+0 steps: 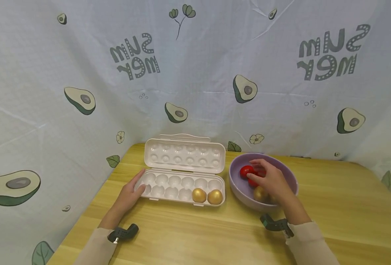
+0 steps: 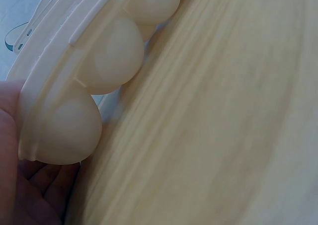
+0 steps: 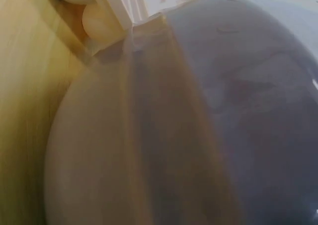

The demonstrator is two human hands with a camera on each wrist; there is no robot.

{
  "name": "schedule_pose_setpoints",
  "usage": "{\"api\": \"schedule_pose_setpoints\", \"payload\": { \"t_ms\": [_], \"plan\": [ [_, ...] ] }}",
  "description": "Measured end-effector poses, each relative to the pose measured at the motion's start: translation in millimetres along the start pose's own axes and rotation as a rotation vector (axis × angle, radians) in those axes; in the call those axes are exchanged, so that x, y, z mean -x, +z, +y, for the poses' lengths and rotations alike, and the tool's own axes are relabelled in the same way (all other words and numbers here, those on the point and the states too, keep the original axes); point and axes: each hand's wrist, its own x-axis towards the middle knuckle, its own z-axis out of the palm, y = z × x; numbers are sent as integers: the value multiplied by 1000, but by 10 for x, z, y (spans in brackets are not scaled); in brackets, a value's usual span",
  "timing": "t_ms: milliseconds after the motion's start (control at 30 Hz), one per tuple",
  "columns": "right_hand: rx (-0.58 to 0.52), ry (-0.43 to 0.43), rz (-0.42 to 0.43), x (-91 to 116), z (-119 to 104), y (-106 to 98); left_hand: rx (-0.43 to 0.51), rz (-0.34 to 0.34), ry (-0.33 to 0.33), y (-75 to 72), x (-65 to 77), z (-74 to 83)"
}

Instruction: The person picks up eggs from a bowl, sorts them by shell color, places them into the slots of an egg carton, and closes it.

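Observation:
A cream plastic egg box [image 1: 179,171] lies with its lid [image 1: 185,154] tipped back. Two golden eggs [image 1: 199,195] sit at the right end of its front row. My left hand [image 1: 129,195] grips the box's left end, thumb at the rim; in the left wrist view the fingers [image 2: 44,190] are under the rounded cups [image 2: 64,128]. My right hand [image 1: 271,180] is over the purple bowl [image 1: 289,175], fingers loosely bent and spread around red eggs [image 1: 246,170]. Whether it touches one is unclear. Golden eggs [image 1: 260,194] lie below the hand, partly hidden.
Everything stands on a wooden table [image 1: 182,235]. Behind it hangs a pale cloth [image 1: 202,77] printed with avocados. The bowl stands close to the right of the egg box; its wall [image 3: 94,150] fills much of the right wrist view, where the hand does not show.

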Motion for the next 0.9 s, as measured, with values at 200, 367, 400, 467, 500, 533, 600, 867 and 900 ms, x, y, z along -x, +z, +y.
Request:
{"api": "schedule_pose_setpoints", "payload": {
  "t_ms": [200, 367, 400, 467, 500, 533, 600, 867, 900],
  "plan": [
    [39, 23, -21, -3, 7, 3, 4, -2, 2, 0, -3, 1],
    [73, 41, -42, 0, 24, 4, -10, -8, -6, -3, -8, -8],
    [73, 43, -43, 0, 26, 5, -14, -9, -9, -5, -8, -8],
    [76, 46, -45, 1, 29, 11, -11, -11, -19, -4, -7, -5],
    [79, 49, -47, 2, 28, 15, -12, -11, -20, -4, -7, -6],
    [84, 53, -51, 3, 28, 19, -10, -11, -24, -2, -7, -6],
    [87, 57, -63, 3, 29, 28, -9, -11, -24, -1, -6, -9],
    [104, 58, -89, -9, 52, 54, -5, -13, -24, -5, -9, -8],
    [111, 58, -94, -10, 54, 57, -7, -12, -27, -5, -9, -7]
  ]
}}
